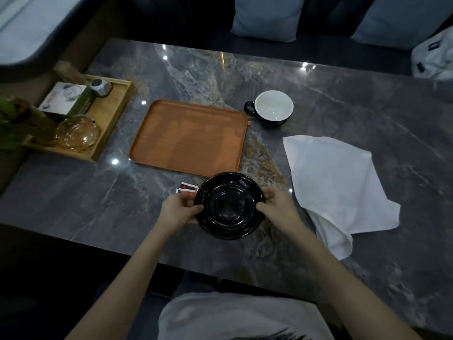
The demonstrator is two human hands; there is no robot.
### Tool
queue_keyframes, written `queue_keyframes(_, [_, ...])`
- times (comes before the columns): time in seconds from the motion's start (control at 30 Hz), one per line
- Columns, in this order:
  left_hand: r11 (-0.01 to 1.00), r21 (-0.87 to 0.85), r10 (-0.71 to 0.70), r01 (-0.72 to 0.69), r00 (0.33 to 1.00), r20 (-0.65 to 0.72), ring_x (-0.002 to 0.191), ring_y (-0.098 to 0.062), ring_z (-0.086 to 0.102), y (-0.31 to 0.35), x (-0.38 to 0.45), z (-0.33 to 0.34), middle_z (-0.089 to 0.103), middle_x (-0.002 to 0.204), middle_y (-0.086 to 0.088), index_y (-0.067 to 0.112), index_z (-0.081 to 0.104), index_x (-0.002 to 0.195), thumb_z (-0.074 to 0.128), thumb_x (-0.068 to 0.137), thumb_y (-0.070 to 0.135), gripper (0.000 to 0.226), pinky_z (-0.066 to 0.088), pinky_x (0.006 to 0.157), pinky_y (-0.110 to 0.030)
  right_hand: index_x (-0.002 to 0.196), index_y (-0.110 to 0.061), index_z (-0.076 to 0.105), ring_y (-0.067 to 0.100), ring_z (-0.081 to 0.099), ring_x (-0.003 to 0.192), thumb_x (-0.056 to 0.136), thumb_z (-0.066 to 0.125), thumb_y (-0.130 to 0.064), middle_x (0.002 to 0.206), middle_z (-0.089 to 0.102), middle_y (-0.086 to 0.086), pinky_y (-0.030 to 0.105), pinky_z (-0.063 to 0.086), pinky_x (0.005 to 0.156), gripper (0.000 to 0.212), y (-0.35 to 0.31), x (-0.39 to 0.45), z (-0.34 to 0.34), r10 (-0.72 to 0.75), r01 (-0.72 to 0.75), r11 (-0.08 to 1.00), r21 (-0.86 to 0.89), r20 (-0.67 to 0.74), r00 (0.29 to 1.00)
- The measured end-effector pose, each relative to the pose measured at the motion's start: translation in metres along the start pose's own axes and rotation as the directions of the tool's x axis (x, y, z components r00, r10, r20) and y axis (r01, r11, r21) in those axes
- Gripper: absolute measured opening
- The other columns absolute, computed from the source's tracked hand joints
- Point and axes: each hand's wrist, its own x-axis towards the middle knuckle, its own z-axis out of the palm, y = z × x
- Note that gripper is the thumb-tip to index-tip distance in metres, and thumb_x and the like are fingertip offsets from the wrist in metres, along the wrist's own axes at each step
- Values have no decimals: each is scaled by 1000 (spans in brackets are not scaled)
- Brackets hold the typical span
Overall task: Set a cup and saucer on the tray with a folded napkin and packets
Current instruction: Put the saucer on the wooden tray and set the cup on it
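Observation:
A glossy black saucer (pixel 230 204) is held between both hands just in front of the orange tray (pixel 191 136). My left hand (pixel 179 209) grips its left rim and my right hand (pixel 278 207) grips its right rim. The tray lies bare on the dark marble table. A cup (pixel 273 107), black outside and white inside, stands upright beyond the tray's far right corner. A white cloth napkin (pixel 335 182) lies unfolded and rumpled to the right. Red and white packets (pixel 187 188) peek out from behind the saucer's left edge, mostly hidden.
At the left stands a wooden tray (pixel 111 114) with a box, a glass bowl (pixel 78 132) and a small metallic object. A plant (pixel 14 121) sits at the far left edge. Cushions (pixel 267 15) line the seat beyond the table.

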Motion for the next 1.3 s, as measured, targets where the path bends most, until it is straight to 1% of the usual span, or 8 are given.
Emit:
queue_keyframes(0.17, [996,31,77,-79,996,53,62,-22,68,21,17,-40,68,82,-19,-3,63,99,68,77,-2,23,59,57,-28,98,-14,61,13,59,80,71,63,-3,82,60,-10,26,48,74,30,-40,8,0,-78,78,997,-23,-25,997])
queue_keyframes(0.3, [989,-6,148,-148,987,57,51,-9,66,43,31,-68,66,73,-13,-5,60,96,66,76,-6,20,56,49,-20,103,-15,61,10,59,84,73,62,-2,89,62,-8,7,44,70,33,-76,20,10,-126,127,992,-1,-44,991])
queue_keyframes(0.4, [982,-3,186,-186,982,38,64,-21,68,55,47,-96,67,76,-13,2,62,91,69,76,-1,16,59,63,-32,105,-14,60,15,62,90,72,62,1,98,66,1,22,50,77,36,-98,33,25,-162,165,985,46,-58,985])
queue_keyframes(0.67, [978,3,209,-209,978,-23,72,-31,68,63,108,-153,67,89,-22,1,63,94,70,75,-1,20,61,56,-34,110,-11,62,-14,58,72,75,61,7,82,57,-16,-4,38,59,39,-142,74,84,-188,199,979,53,-163,969])
queue_keyframes(0.73, [978,70,203,-198,977,-61,73,-30,69,60,127,-163,68,87,-19,2,65,95,72,75,3,22,60,61,-41,113,-7,61,-17,58,63,76,59,8,81,58,-18,2,45,60,40,-145,89,101,-167,180,982,60,-176,970])
queue_keyframes(0.87, [973,129,206,-191,971,-117,64,-22,67,59,157,-173,67,83,-14,-2,66,100,71,75,4,26,60,56,-33,122,-13,55,25,69,74,81,59,-3,77,63,-5,48,58,73,42,-147,113,129,-47,65,993,97,-178,983])
queue_keyframes(1.07, [957,205,235,-206,964,-126,62,-12,61,62,188,-177,66,81,-9,-3,67,100,69,78,5,23,51,48,-10,123,-15,57,28,67,77,81,59,-3,94,66,-5,45,57,79,44,-151,147,154,4,9,999,52,-250,968])
queue_keyframes(1.3, [927,306,261,-216,958,-114,83,-25,68,55,206,-183,72,91,-17,0,68,99,72,75,12,27,56,81,-45,124,-14,56,32,67,78,83,59,-5,94,66,3,41,56,78,42,-149,160,166,22,-21,1000,5,-269,963])
